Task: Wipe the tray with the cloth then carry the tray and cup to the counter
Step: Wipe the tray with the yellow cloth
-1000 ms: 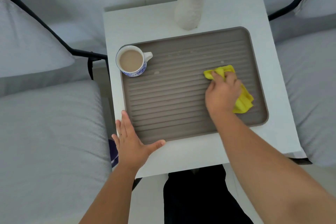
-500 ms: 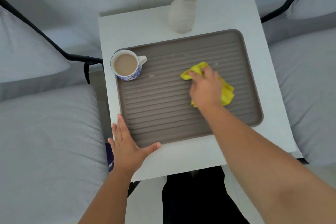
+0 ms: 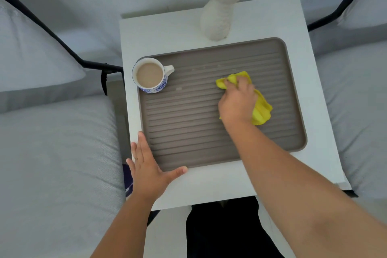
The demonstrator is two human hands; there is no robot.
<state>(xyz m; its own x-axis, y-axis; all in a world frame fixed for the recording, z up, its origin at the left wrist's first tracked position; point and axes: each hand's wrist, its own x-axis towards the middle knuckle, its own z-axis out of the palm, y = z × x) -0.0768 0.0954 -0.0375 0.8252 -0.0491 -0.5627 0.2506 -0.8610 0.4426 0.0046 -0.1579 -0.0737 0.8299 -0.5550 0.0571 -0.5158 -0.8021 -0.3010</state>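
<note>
Right hand palm-down, fingers curled pinching the yellow cloth against the ribbed tray, left hand flat, fingers spread, bracing the tray's near-left corner

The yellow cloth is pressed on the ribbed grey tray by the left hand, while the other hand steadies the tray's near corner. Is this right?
Not quite: the hands are swapped. The head view shows the right hand pressing the yellow cloth on the ribbed grey tray, while the left hand steadies the tray's near corner.
</note>
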